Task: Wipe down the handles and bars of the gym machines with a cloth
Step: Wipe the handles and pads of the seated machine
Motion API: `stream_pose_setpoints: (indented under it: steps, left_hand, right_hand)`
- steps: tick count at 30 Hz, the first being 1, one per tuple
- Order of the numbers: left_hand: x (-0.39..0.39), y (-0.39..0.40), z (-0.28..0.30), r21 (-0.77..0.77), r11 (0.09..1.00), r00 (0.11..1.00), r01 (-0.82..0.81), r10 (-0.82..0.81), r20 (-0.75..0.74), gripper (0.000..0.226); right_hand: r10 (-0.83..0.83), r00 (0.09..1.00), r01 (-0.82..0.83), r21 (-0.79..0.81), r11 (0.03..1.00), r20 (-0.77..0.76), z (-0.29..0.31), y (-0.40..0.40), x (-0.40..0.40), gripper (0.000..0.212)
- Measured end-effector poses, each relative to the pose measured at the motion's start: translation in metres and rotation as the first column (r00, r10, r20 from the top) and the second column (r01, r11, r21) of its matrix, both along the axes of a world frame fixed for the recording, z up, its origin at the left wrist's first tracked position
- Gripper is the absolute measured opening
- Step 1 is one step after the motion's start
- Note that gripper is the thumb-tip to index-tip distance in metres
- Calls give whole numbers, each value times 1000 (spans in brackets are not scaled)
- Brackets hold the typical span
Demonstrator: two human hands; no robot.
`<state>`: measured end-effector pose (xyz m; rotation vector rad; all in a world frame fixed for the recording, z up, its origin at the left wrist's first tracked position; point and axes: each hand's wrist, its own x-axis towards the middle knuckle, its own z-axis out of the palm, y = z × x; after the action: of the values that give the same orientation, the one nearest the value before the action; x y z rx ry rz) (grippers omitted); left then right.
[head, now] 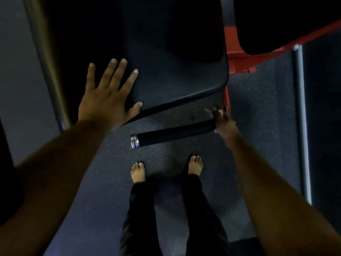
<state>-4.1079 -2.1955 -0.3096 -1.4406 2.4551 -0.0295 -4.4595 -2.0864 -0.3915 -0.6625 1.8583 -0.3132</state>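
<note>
The black handle (175,133), capped in chrome at its left end, is sticking out level over the floor (103,182), just below the pad (177,74). The right hand (222,122), blurred, is reaching at its right end with fingers loosely spread, gripping nothing I can make out. The left hand (108,93) is lying flat and splayed on the pad's corner.

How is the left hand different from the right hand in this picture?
The left hand lies flat with spread fingers on the black seat pad; the right hand reaches to the far end of the black foam handle. The left hand is sharp, the right hand blurred. Neither hand holds a cloth.
</note>
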Motion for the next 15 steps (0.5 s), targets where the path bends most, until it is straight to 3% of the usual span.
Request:
stream_pose_setpoints:
  steps: [5,7,9,12,13,15]
  left_hand:
    - [2,0,0,-6,1000,1000,-5,5,-6,84]
    - [2,0,0,-3,1000,1000,-3,3,-14,85]
    - [1,-1,0,2,1000,1000,-1,1,-11,85]
    - [1,0,-1,1,1000,1000,-3,3,-15,85]
    - [1,0,-1,1,1000,1000,-3,3,-14,85]
    - [0,1,0,6,1000,1000,-5,5,-8,85]
  right_hand:
    - [-32,999,31,89,996,13,25,-16,20,26]
    - [72,980,-87,-74,993,-185,45,-2,48,49]
    - [240,879,-358,-236,903,-413,72,11,86,72]
    - [532,544,-712,-22,701,-649,88,19,144,96]
    - [584,469,-765,26,643,-663,90,16,158,100]
    - [611,415,-815,24,579,-674,89,8,164,98]
